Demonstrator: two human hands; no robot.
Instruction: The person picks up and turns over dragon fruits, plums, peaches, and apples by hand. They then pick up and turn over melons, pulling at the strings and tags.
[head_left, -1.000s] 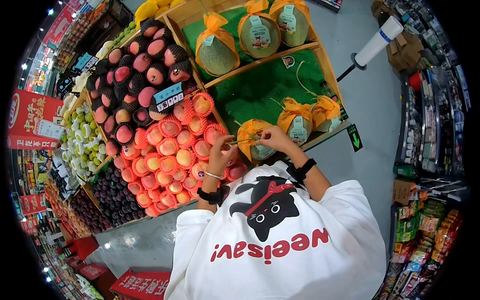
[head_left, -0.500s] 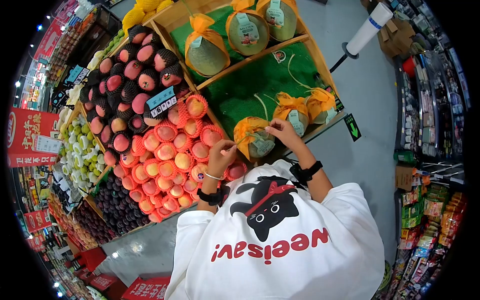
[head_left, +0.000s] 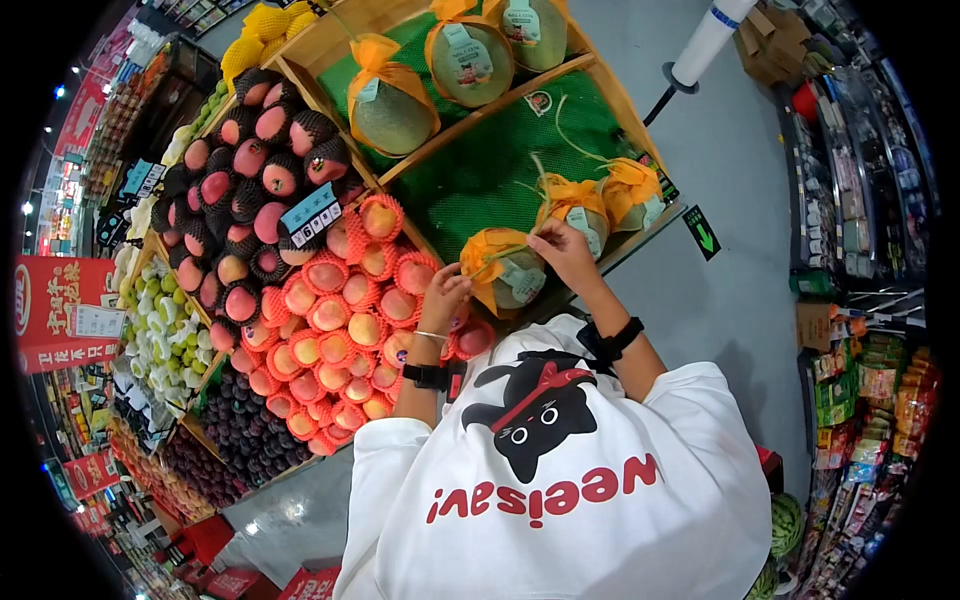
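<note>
A netted melon (head_left: 520, 282) in orange mesh wrap, with a pale label, sits at the front of the green-lined wooden compartment. At its upper right, my right hand (head_left: 563, 252) pinches the end of the thin green stem that crosses the wrap. My left hand (head_left: 446, 295) is at the melon's left side, fingers curled, fingertips close to the mesh; what they grip, if anything, is too small to make out. Two more wrapped melons, one (head_left: 582, 215) just behind my right hand and another (head_left: 632, 193) farther right, share the compartment.
Peaches in pink foam nets (head_left: 330, 310) and dark-netted fruit (head_left: 250, 155) are heaped on the left. Beyond a wooden divider (head_left: 490, 115) stand larger wrapped melons (head_left: 472, 65). A white roll on a stand (head_left: 708, 45) rises at upper right, with stocked shelves (head_left: 850, 180) beyond.
The view has shifted slightly. My left hand has turned and its fingers have curled at the mesh; my right hand stays by the melon's top right, with the stem now stretched toward it.
</note>
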